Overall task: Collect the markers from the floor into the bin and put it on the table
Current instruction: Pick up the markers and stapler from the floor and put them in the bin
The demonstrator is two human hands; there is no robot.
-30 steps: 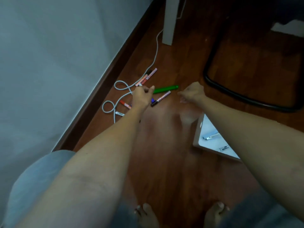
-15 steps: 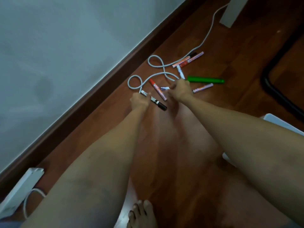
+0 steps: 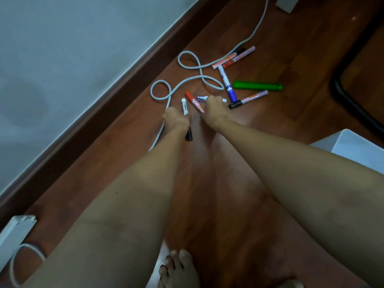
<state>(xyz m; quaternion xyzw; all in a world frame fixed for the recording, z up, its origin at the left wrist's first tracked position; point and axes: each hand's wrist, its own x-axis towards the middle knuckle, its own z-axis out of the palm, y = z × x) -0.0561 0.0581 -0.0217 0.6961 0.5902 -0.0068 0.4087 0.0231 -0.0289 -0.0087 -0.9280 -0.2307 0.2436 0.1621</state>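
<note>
Several markers lie scattered on the wooden floor near the wall. My left hand point(image 3: 176, 121) is closed around a black-capped white marker point(image 3: 184, 106), whose black end pokes out below the fist. My right hand point(image 3: 214, 110) is closed on a small purple-and-white marker point(image 3: 201, 98). A red marker point(image 3: 194, 101) lies between the hands. Beyond lie a blue marker point(image 3: 227, 86), a green marker point(image 3: 257, 85), a pink marker with a black cap point(image 3: 248, 99) and a few orange and pink ones point(image 3: 233, 58). The white bin point(image 3: 353, 148) shows at the right edge.
A grey cable point(image 3: 187, 80) loops across the floor among the markers and runs to a white power strip point(image 3: 14, 233) at the lower left. A black chair base point(image 3: 349, 96) curves at the right. The wall and baseboard run along the left. My bare foot point(image 3: 176, 269) is at the bottom.
Both hands came down onto the markers. The left hand has closed on the black-capped marker and turned it more upright; the right hand has closed on the purple one.
</note>
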